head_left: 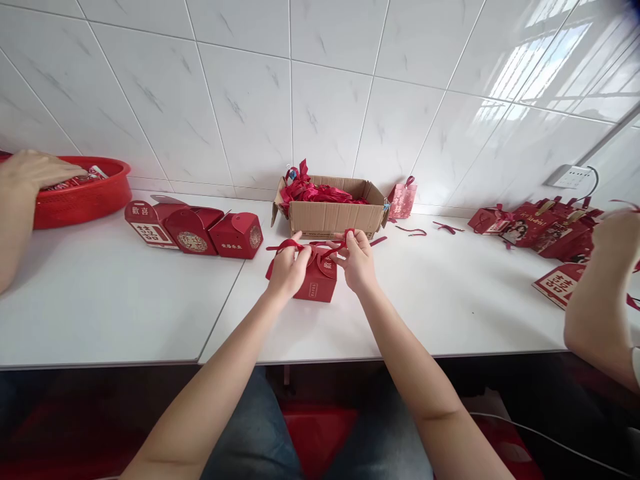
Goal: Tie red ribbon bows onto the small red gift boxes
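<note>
A small red gift box [319,285] with gold print stands near the middle of the white table. Over its top runs a red ribbon [330,253]. On the box's left side, my left hand [289,267] pinches one part of the ribbon between thumb and fingers, and a ribbon end sticks out to the left. My right hand [358,260], at the upper right of the box, is closed on another part of the ribbon. The box's far top edge is partly hidden by the ribbon and fingers.
Behind stands a cardboard box [333,217] of red ribbons. Red boxes [193,230] stand left; a red basket [95,200] is at far left beside another person's hand [43,168]. Right are loose ribbons [447,227], red bags [530,223] and another person's arm [603,293].
</note>
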Action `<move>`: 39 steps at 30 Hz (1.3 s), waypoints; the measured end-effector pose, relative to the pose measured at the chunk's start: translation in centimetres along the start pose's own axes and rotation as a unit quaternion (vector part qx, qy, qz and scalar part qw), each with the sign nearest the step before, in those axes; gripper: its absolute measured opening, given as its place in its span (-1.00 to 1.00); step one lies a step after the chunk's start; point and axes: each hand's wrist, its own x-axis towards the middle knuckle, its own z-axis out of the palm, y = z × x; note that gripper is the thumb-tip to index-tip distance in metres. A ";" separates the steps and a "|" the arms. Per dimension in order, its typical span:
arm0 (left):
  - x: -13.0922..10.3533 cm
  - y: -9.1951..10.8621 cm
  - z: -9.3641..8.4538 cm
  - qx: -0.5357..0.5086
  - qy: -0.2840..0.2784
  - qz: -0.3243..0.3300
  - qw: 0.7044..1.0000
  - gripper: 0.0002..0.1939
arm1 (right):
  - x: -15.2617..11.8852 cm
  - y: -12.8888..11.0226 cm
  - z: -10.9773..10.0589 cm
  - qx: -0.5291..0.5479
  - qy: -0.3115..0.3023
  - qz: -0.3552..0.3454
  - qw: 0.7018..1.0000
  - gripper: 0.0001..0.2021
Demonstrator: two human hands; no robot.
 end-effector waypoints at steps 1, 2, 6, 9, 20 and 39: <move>0.3 0.4 -0.5 0.034 -0.009 0.003 0.999 -0.52 | 0.0 0.0 0.0 0.000 0.002 -0.001 1.000 -0.63; 0.6 0.8 -1.0 0.070 -0.015 0.009 0.997 -0.47 | 0.0 0.1 -0.1 0.000 0.003 -0.002 1.000 -0.64; 1.8 2.1 -2.5 0.140 -0.040 0.041 0.988 -0.39 | 0.1 0.0 -0.1 -0.007 0.001 -0.003 1.000 -0.64; 2.3 2.9 -2.8 0.151 -0.082 0.045 0.984 -0.37 | 0.0 -0.2 0.1 -0.029 -0.005 -0.005 1.000 -0.64; 4.0 4.8 -1.3 0.116 -0.149 0.074 0.979 -0.45 | -0.3 -0.8 0.9 -0.097 -0.066 -0.037 0.992 -0.70; 3.7 1.0 2.6 -0.157 -0.139 0.089 0.974 -0.49 | -0.5 -0.7 1.6 -0.012 -0.047 0.041 0.998 -0.70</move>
